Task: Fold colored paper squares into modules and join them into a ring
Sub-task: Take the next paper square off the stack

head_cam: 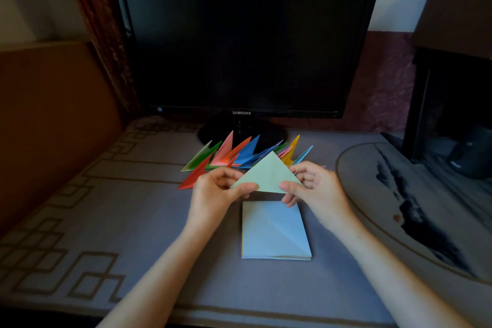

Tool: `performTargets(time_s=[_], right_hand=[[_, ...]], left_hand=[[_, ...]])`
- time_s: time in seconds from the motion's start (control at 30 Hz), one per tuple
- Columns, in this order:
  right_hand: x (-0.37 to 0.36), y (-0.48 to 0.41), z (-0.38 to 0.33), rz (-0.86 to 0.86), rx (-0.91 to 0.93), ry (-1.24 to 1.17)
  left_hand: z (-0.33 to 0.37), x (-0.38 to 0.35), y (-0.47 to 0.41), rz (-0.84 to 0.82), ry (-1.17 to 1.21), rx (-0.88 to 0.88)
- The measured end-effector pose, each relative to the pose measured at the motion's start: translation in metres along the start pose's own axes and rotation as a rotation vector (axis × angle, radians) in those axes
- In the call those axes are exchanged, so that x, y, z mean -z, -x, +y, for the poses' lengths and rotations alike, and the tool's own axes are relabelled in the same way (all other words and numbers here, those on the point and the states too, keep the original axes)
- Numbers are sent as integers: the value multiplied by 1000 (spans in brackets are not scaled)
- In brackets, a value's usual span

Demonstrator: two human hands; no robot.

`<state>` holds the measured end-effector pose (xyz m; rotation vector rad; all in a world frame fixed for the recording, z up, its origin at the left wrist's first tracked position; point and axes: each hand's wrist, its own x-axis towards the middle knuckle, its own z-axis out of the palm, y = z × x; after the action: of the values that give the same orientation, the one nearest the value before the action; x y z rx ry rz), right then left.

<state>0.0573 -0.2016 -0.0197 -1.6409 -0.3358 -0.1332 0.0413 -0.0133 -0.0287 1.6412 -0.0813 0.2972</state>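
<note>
One pale green paper triangle [267, 176] is held up in the air above the tabletop [138, 221], between both hands. Its apex points away from the person, toward the monitor [245, 40], and its long folded edge runs left to right along the near side. The sheet looks flat and matte, with crisp edges. The left hand [213, 194] pinches the left corner, with its fingers [246, 188] curled round the paper, and the right hand [316, 189] pinches the right corner the same way. Just below lies a stack of paper squares [275, 231], the top sheet light blue with a diagonal crease. Behind the triangle, several folded modules [239, 154] in green, red, pink, orange, blue and yellow lie in an overlapping row before the monitor's base.
</note>
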Motion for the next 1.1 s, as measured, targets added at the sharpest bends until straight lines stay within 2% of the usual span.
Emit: performTargets(time_s=[0.37,0.63,0.73,0.83,0.97,1.1], right_hand=[[1,0,0,10,-19,-15],[5,1,-3,57,-37,-75],[2,1,-3,91,-43,-137],[-4,3,-2,66,-49,-181],[-10,5,2,8,-33,-189],[-16,5,4,-75,-61,-174]], left_hand=[[-2,0,2,76,-39,3],[0,-1,-1,-13,177,-7],[6,-2,0,-50,334,59],[4,-8,0,-61,345,115],[-3,-12,0,-74,225,70],[-3,-11,-1,-28,302,61]])
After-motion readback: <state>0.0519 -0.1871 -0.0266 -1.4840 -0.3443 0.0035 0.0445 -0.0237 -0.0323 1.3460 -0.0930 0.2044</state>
